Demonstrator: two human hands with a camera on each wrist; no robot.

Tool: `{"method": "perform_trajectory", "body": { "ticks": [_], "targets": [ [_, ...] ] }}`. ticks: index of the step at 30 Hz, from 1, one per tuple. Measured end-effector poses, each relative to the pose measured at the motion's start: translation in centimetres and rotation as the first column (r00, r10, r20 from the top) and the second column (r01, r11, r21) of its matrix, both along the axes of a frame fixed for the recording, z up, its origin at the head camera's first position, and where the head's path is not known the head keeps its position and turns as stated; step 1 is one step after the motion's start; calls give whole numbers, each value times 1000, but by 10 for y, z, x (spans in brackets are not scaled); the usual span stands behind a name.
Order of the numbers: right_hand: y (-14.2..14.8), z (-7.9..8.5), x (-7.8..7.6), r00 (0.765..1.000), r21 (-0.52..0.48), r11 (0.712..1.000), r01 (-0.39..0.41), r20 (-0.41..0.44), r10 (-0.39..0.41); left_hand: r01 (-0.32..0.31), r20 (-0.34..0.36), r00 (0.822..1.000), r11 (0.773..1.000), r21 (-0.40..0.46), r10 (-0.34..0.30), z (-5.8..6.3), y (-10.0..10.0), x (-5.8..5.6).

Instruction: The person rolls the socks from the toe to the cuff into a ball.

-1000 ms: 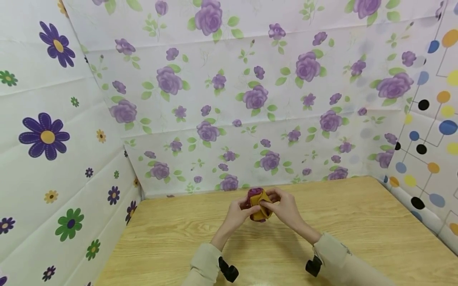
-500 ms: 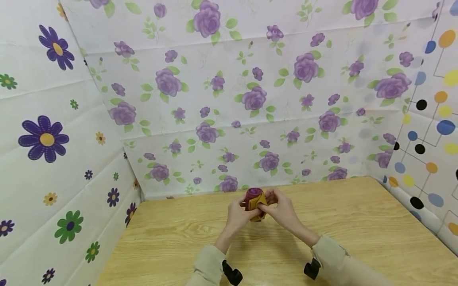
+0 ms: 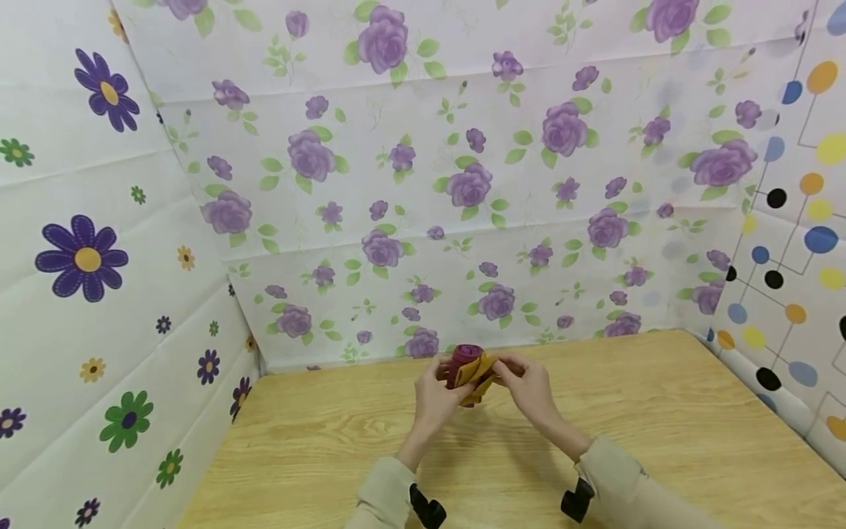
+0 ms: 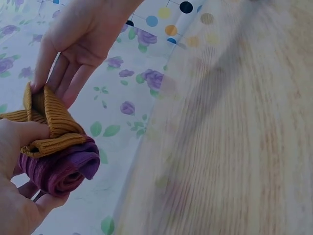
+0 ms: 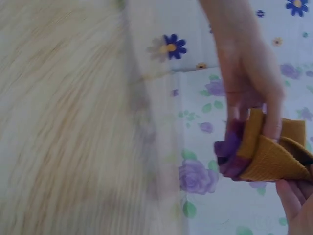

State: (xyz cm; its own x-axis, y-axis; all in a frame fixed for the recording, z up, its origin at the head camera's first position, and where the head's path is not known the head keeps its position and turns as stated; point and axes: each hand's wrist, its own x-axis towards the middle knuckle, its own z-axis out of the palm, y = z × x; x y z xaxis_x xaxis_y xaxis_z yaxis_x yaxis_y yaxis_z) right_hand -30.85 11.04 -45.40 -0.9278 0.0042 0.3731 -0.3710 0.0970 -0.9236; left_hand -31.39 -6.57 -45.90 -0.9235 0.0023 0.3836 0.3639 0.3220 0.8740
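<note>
Above the table, both hands hold a rolled-up pair of socks (image 3: pixel 465 355). Its maroon and purple knit is coiled into a spiral, clearest in the left wrist view. A mustard ribbed cuff (image 4: pixel 61 117) wraps one side of the roll. My left hand (image 3: pixel 432 400) grips the roll, thumb pressed on the cuff and fingers behind and below the coil. With its fingertips, my right hand (image 3: pixel 531 388) pinches the cuff's edge, drawing it away from the roll so that a gap shows inside. In the right wrist view the stretched cuff (image 5: pixel 274 164) hides part of the right fingers.
A wood-grain table (image 3: pixel 317 441) spreads under the hands. White cloth with purple roses (image 3: pixel 383 250) hangs behind it, a daisy-patterned cloth (image 3: pixel 86 257) at the left, a dotted one (image 3: pixel 793 308) at the right. Black wrist cameras (image 3: pixel 577 499) sit at both cuffs.
The right hand has drawn the cuff's edge out to the right, away from the roll. The socks have shifted slightly left with the left hand, and more of the maroon coil shows.
</note>
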Motion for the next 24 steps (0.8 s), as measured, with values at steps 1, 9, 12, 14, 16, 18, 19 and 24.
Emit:
{"method": "perform_trajectory", "body": {
  "ticks": [1, 9, 12, 14, 16, 18, 19, 24],
  "targets": [
    [1, 2, -1, 998, -55, 998, -25, 61, 29, 7, 0, 1000, 1000, -3, -7, 0, -1, -1],
    [15, 15, -7, 919, -244, 957, -160, 316, 235, 122, 64, 991, 990, -65, -118, 1, -9, 0],
    [22, 15, -9, 890, -254, 939, -234, 332, 312, 187, 86, 980, 978, -94, -179, 0, -13, 4],
    [27, 15, -12, 873, -249, 922, -297, 321, 368, 229, 100, 970, 968, -103, -219, 0, -16, 6],
    [31, 16, -15, 854, -239, 902, -359, 307, 421, 265, 113, 961, 957, -116, -253, 1, -18, 7],
    [34, 16, -18, 833, -230, 879, -419, 289, 472, 318, 127, 944, 941, -115, -304, 1, -20, 8],
    [34, 16, -19, 825, -215, 870, -444, 280, 491, 346, 137, 934, 930, -120, -330, 1, -21, 8],
    [35, 14, -25, 821, -63, 857, -511, 258, 509, 481, 198, 870, 866, -140, -451, 0, -22, 10]
  ]
}}
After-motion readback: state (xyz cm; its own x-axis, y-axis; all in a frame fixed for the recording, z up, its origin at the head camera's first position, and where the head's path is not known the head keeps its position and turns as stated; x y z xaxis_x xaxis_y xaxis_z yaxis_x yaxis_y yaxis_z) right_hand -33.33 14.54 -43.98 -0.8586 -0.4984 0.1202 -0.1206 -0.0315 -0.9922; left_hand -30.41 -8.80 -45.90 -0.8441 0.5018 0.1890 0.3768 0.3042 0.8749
